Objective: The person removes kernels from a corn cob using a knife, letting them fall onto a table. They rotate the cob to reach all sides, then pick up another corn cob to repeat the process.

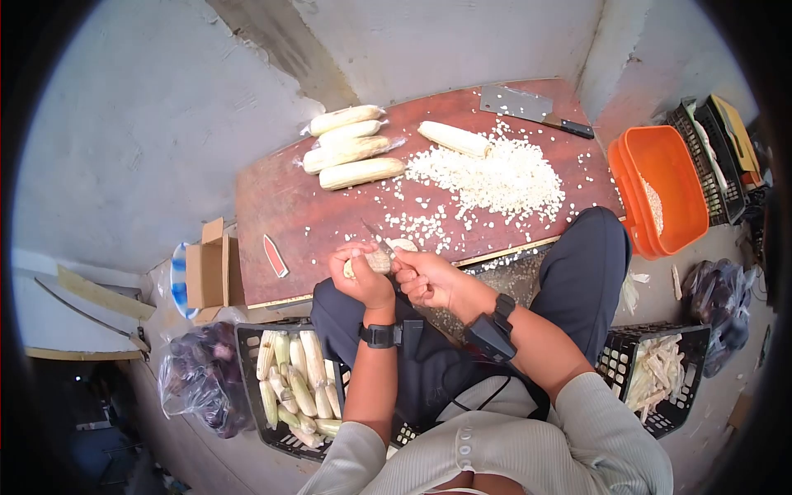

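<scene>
Over the near edge of the red-brown table (280, 223), my left hand (361, 276) is closed around a pale corn cob (379, 262). My right hand (427, 279) grips a small knife (377, 234), whose thin blade points up and left across the cob; its handle is hidden in the fingers. Beyond the hands lies a spread of loose white corn kernels (511, 181). A partly stripped cob (454, 139) rests at the far side of that pile. Several whole cobs (361, 172), some in clear wrap, lie side by side at the far left.
A cleaver (520, 103) lies at the back right, a red knife sheath (275, 257) at the left. An orange tub (660, 190) stands right of the table, a cardboard box (206, 272) left. Black crates (247, 346) flank my legs, holding cobs (301, 379) and stripped cores (656, 371).
</scene>
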The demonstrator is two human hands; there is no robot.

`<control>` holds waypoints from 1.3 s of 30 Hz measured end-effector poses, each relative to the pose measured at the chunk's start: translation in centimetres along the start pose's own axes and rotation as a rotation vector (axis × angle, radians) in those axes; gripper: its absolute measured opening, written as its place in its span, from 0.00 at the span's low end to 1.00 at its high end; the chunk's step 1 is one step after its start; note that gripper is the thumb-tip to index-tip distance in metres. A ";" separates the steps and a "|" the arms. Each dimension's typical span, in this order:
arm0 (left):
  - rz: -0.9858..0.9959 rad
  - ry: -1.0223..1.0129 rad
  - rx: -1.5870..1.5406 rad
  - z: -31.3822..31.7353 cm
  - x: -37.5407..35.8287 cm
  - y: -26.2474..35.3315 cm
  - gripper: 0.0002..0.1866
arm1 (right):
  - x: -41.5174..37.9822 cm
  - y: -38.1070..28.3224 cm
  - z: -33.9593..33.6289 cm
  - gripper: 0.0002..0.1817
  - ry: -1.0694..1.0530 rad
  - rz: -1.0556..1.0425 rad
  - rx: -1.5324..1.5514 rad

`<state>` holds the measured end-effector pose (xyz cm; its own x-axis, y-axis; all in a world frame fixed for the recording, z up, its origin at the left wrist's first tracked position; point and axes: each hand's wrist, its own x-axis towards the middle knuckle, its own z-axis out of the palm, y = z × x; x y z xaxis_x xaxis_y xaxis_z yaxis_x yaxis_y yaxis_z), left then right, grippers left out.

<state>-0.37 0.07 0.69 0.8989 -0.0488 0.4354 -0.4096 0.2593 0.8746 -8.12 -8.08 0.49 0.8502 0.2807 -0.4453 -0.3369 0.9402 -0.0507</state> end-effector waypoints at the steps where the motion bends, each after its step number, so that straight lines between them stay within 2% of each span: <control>1: 0.013 -0.020 0.030 -0.1 -0.1 -0.1 0.05 | 0.0 -0.1 0.1 0.18 0.043 -0.076 -0.017; 3: -0.005 0.013 0.020 0.0 -0.2 0.0 0.05 | -0.3 -0.7 0.7 0.18 0.130 -0.228 -0.051; 4: -0.015 0.046 0.037 0.0 0.0 0.1 0.06 | 0.2 -1.7 -1.4 0.16 0.126 -0.273 -0.097; 6: -0.038 0.100 0.059 0.0 0.3 0.3 0.07 | 0.7 -2.0 -4.7 0.16 0.619 -0.747 -1.130; 7: -0.053 0.121 0.067 -0.1 0.4 0.4 0.08 | -0.3 -1.8 -3.8 0.15 0.867 -0.960 -1.658; 8: -0.069 0.142 0.074 -0.2 0.5 0.4 0.09 | -2.1 -1.3 -3.1 0.15 0.906 -0.798 -1.712; 11: -0.011 0.139 0.175 -0.3 0.4 0.0 0.10 | -3.3 0.1 -3.7 0.15 0.814 -0.909 -1.711; 15: -0.066 0.160 0.207 -0.4 0.3 0.7 0.07 | -3.6 2.6 -2.9 0.16 0.730 -0.841 -1.552; 16: -0.066 0.159 0.202 -0.4 0.3 0.7 0.07 | -4.3 3.0 -2.0 0.16 0.728 -0.787 -1.641; 19: -0.072 0.128 0.138 -0.2 0.2 1.2 0.07 | -3.8 4.2 -2.0 0.10 0.813 -0.893 -1.845; 22: -0.090 0.102 0.090 -0.1 0.0 1.0 0.08 | -3.2 4.9 -2.2 0.10 0.784 -0.953 -2.157; 25: -0.097 0.092 0.155 -0.2 -0.1 0.6 0.08 | -3.5 5.4 -1.3 0.08 0.882 -0.928 -2.323; 29: -0.103 0.120 0.231 -0.2 -0.1 0.3 0.08 | -3.2 5.8 -2.3 0.05 0.926 -0.944 -2.326; 32: -0.095 0.078 0.206 0.1 0.1 0.4 0.08 | -3.4 5.4 -2.8 0.04 0.937 -0.891 -2.315; 35: -0.118 0.027 0.054 0.5 0.0 0.7 0.08 | -2.8 4.7 -3.2 0.03 0.924 -0.858 -2.319; 39: -0.070 -0.049 0.121 0.1 -0.2 0.5 0.08 | -2.6 4.0 -2.8 0.04 0.912 -0.794 -2.321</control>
<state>-0.78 0.09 1.08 0.9184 -0.1108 0.3798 -0.3646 0.1354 0.9213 -12.80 -5.56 -1.03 0.8894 -0.4529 0.0621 -0.4052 -0.8439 -0.3515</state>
